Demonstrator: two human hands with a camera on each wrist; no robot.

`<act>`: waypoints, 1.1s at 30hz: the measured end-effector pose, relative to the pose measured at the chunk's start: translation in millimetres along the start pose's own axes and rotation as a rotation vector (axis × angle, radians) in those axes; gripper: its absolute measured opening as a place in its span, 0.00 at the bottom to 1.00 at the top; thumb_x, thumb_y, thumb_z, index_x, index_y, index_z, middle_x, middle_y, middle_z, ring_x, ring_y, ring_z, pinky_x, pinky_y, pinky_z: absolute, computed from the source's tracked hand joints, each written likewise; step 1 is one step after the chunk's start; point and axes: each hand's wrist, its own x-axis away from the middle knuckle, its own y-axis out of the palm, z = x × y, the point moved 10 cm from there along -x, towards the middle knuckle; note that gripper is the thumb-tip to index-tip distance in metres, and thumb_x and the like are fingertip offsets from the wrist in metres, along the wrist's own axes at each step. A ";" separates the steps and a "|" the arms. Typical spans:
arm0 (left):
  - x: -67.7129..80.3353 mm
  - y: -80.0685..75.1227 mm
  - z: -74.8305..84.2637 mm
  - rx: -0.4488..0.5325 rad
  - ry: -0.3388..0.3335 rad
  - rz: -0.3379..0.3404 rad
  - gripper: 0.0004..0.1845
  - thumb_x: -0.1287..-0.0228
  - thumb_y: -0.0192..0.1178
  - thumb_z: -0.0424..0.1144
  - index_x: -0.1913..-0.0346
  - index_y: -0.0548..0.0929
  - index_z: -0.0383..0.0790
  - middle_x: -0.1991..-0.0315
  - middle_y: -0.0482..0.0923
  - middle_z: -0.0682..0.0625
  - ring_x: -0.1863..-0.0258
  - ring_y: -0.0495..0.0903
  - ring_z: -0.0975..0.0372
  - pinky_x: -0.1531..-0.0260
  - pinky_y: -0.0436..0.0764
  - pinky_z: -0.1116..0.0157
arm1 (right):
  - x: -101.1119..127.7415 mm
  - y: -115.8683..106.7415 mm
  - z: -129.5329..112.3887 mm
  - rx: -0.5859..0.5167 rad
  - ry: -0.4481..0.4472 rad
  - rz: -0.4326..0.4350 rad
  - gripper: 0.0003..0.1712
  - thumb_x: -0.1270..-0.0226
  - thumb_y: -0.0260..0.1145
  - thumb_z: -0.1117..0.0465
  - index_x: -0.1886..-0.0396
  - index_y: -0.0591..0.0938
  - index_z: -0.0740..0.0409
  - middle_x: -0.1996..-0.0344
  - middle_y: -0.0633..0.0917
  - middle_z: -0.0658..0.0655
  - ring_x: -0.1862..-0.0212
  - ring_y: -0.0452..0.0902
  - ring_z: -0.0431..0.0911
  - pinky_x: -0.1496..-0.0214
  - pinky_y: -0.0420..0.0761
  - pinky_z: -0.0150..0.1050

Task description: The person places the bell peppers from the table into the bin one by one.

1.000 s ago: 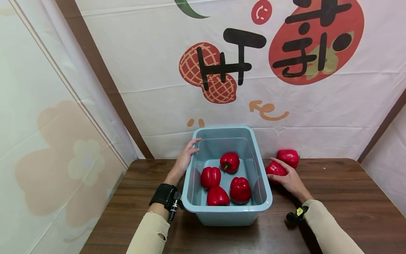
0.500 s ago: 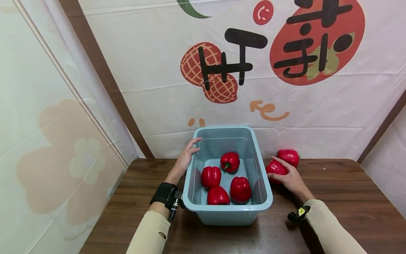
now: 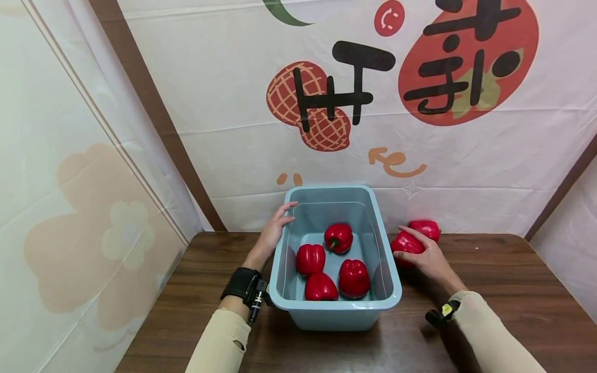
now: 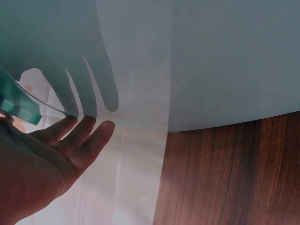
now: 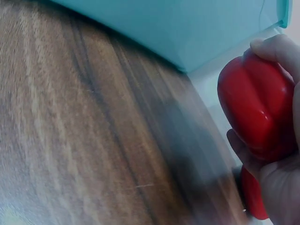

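Note:
A light blue plastic bin (image 3: 336, 305) stands on the table with several red bell peppers (image 3: 353, 280) inside. My left hand (image 3: 270, 235) is at its left side, with fingertips over the rim. In the left wrist view three fairly straight fingers (image 4: 93, 145) touch the outer wall; the thumb's hold is partly hidden. Right of the bin, my right hand (image 3: 431, 259) grips a red bell pepper (image 3: 404, 246). The right wrist view shows thumb and fingers around that bell pepper (image 5: 255, 105). Behind it lies another bell pepper (image 3: 426, 228), partly covered by the hand.
The brown wooden table (image 3: 503, 290) ends at a white printed cloth (image 3: 224, 129) hanging behind it. The bin's far end stands close to this cloth. Another cloth panel (image 3: 56, 207) closes off the left side.
My right hand and the bell pepper it grips have risen slightly, covering more of the pepper behind. The left hand and bin hold nearly the same place.

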 end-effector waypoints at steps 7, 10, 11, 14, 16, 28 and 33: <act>0.1 -0.3 -0.3 0.007 -0.007 -0.001 0.26 0.23 0.38 0.40 0.25 0.60 0.51 0.23 0.48 0.44 0.31 0.59 0.40 0.37 0.69 0.44 | 0.8 -5.7 -8.6 -0.002 0.010 -0.004 0.48 0.43 0.76 0.50 0.25 0.64 0.45 0.32 0.63 0.68 0.34 0.57 0.67 0.51 0.81 0.55; 0.5 -0.2 -0.7 0.003 -0.010 -0.001 0.26 0.22 0.38 0.39 0.25 0.60 0.52 0.22 0.48 0.44 0.31 0.58 0.40 0.37 0.68 0.44 | 1.1 -8.0 -11.9 -0.002 0.015 0.002 0.48 0.44 0.76 0.49 0.25 0.65 0.44 0.32 0.63 0.67 0.33 0.56 0.67 0.51 0.82 0.55; 0.6 -0.2 -0.7 0.002 -0.011 0.000 0.26 0.22 0.38 0.39 0.25 0.60 0.52 0.23 0.48 0.44 0.31 0.58 0.40 0.37 0.68 0.44 | 1.2 -8.5 -13.5 -0.001 0.010 0.003 0.48 0.44 0.76 0.49 0.25 0.65 0.44 0.32 0.63 0.67 0.33 0.56 0.67 0.51 0.82 0.55; 1.0 -0.3 -0.5 0.000 -0.009 0.002 0.26 0.22 0.37 0.39 0.25 0.61 0.52 0.23 0.48 0.44 0.31 0.58 0.40 0.37 0.68 0.44 | 1.8 -9.6 -17.7 0.000 0.000 0.007 0.47 0.44 0.76 0.50 0.25 0.65 0.44 0.31 0.63 0.67 0.33 0.56 0.66 0.51 0.82 0.54; 1.0 -0.3 -0.2 0.000 -0.008 0.003 0.26 0.22 0.37 0.39 0.25 0.60 0.52 0.23 0.48 0.44 0.31 0.59 0.40 0.37 0.68 0.44 | 2.1 -10.3 -19.9 0.004 -0.007 0.009 0.47 0.44 0.76 0.51 0.25 0.65 0.45 0.31 0.63 0.67 0.33 0.56 0.66 0.52 0.82 0.54; 0.7 0.9 -0.1 0.003 -0.010 -0.003 0.26 0.22 0.38 0.39 0.25 0.60 0.51 0.22 0.48 0.44 0.31 0.59 0.41 0.37 0.69 0.45 | 2.4 -17.7 -36.0 0.010 -0.032 0.016 0.46 0.42 0.75 0.51 0.26 0.65 0.43 0.33 0.64 0.67 0.34 0.57 0.67 0.54 0.83 0.51; 1.1 0.6 0.4 0.000 -0.008 0.000 0.26 0.22 0.38 0.39 0.25 0.60 0.51 0.22 0.48 0.44 0.31 0.59 0.40 0.37 0.69 0.44 | 2.9 -20.7 -41.1 0.023 -0.044 0.016 0.46 0.42 0.75 0.51 0.25 0.65 0.43 0.33 0.64 0.66 0.35 0.58 0.66 0.55 0.83 0.50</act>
